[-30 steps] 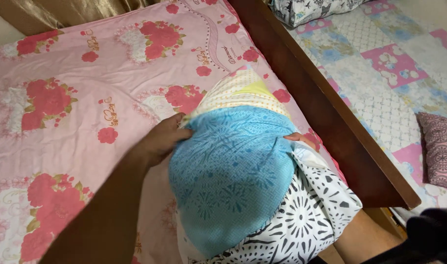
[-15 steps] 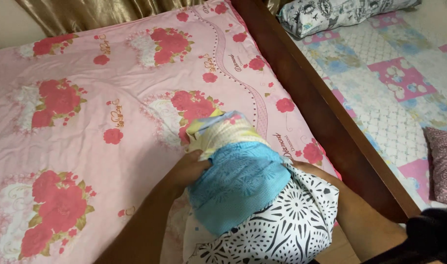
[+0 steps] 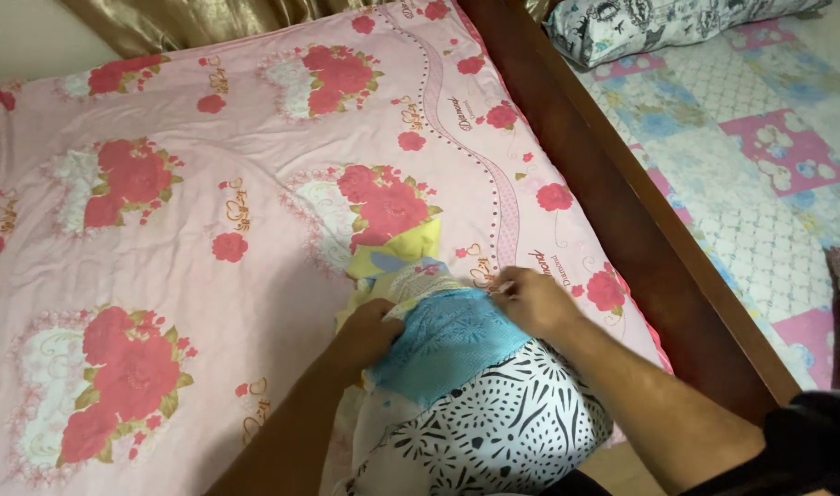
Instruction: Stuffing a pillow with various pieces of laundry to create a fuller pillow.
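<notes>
**Both hands on a bundle of cloth at the bed's edge**

Head view: a bed is spread with a pink sheet [image 3: 209, 276] printed with red roses in white hearts. At its near right part lies a bundle of cloth [image 3: 457, 386], several patterns bunched together: a yellow piece at the far end, a blue lacy patch in the middle, and white cloth with bold black sunburst prints nearest the camera. The bundle rests on the sheet just beside the bed's right edge, and its near end runs out of the bottom of the picture.

The left hand [image 3: 369, 335] is on the bundle's left side, fingers curled and gripping the cloth where the yellow and blue meet; the fingertips are tucked under the folds and mostly hidden. The right hand [image 3: 530, 301] sits at the bundle's far right corner, fingers clenched, pinching an edge of the cloth against the sheet. Both forearms reach in from the bottom of the picture.

A dark wooden rail [image 3: 622, 211] runs diagonally along the bed's right side. Beyond it lies a pastel patchwork quilt [image 3: 750, 184], with a black-and-white patterned pillow [image 3: 659, 23] at its far end. A gold curtain [image 3: 190, 18] hangs along the top edge, behind the bed.
</notes>
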